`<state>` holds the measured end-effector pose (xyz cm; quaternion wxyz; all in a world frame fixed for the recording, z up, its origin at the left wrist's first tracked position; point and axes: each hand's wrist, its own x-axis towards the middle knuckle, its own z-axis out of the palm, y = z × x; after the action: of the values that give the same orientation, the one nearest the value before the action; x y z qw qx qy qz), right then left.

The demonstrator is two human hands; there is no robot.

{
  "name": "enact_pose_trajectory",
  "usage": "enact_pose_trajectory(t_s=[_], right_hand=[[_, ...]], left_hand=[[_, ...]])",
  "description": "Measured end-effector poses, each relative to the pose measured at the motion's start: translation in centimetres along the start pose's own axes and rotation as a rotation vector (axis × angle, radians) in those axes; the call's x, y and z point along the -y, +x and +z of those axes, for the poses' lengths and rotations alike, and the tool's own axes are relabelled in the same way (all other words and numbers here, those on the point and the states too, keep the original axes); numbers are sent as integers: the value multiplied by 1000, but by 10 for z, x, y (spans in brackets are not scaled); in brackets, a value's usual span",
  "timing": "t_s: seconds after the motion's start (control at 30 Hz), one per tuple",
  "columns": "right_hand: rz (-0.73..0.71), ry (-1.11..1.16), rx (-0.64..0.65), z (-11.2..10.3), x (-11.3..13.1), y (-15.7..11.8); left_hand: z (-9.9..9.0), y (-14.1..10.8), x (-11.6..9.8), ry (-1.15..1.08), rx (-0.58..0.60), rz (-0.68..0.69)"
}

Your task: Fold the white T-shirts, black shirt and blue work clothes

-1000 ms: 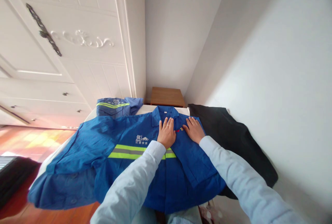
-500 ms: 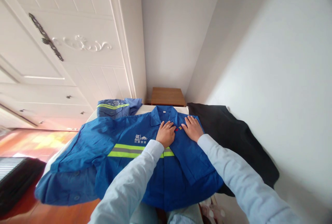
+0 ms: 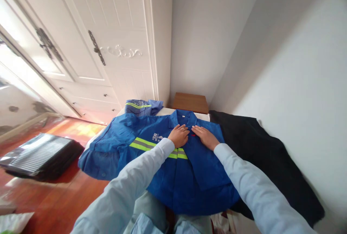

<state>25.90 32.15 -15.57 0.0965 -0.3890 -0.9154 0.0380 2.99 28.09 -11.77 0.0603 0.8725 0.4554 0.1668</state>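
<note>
A blue work jacket point(image 3: 165, 167) with a yellow-green and grey reflective stripe lies spread front up, its collar at the far side. One sleeve reaches out to the left; the right-hand sleeve is folded over the front. My left hand point(image 3: 179, 136) rests on the chest just below the collar, fingers stretched out and a ring on one. Beside it, my right hand point(image 3: 206, 138) lies flat on the right chest by a small red mark, fingertips towards the placket. Both palms are hidden against the cloth.
Behind the jacket's left shoulder is a folded lighter-blue garment point(image 3: 139, 107) with a reflective stripe. Black cloth point(image 3: 252, 147) lies to the right by the wall. A brown wooden box-like piece point(image 3: 189, 102) stands behind, a white wardrobe point(image 3: 127, 17) at left, a dark suitcase-like object point(image 3: 43, 156) on the floor.
The view has turned left, bringing more wardrobe and floor into sight. My right hand has slid inward from near the shoulder towards the collar; my left hand stays on the chest.
</note>
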Motion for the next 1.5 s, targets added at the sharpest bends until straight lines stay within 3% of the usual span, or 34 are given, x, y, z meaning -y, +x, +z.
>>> enact_pose_trajectory(t_s=[0.1, 0.23, 0.3, 0.4, 0.43, 0.5, 0.57, 0.73, 0.9, 0.97, 1.03, 1.1, 1.2, 1.27, 1.33, 1.4, 1.43, 1.5], right_hand=[[-3, 17, -11, 2, -1, 0], [-4, 18, -29, 3, -1, 0], [-3, 19, -39, 4, -1, 0], [-6, 26, -50, 4, -1, 0], [-8, 29, -52, 4, -2, 0], [-10, 36, -53, 4, -2, 0], [-6, 41, -52, 4, -2, 0], [0, 20, -54, 5, -3, 1], [-36, -14, -77, 10, -8, 1], [-52, -29, -101, 14, -13, 1], [-67, -45, -125, 18, -17, 0], [-81, -56, -141, 21, -20, 0], [-93, -68, -145, 22, -22, -1], [-92, -70, -141, 20, -21, -1], [-86, -68, -134, 19, -20, -1], [-77, -63, -126, 18, -19, -1], [-73, -59, -122, 17, -19, -1], [-67, -50, -119, 17, -19, -1]], left_hand=[[-34, -16, 28, -15, -132, -78], [-95, -54, 86, 79, -290, -286], [-125, -79, 118, 161, -261, -484], [-158, -116, 158, 201, -144, -1001], [-166, -127, 169, 191, -117, -1115], [-175, -146, 183, 142, -76, -1261], [-179, -161, 190, 81, -65, -1310], [-185, -179, 193, -23, -200, -1318], [-206, -162, 182, 10, -437, -1280], [-215, -150, 166, -27, -545, -1088], [-220, -140, 143, -111, -587, -798], [-221, -133, 116, -187, -464, -609], [-220, -126, 83, -339, -173, -466], [-221, -124, 71, -532, -59, -374], [-222, -124, 69, -679, -55, -313], [-223, -130, 75, -625, -72, -326], [-222, -134, 79, -547, -34, -358], [-217, -146, 88, -405, 166, -423]])
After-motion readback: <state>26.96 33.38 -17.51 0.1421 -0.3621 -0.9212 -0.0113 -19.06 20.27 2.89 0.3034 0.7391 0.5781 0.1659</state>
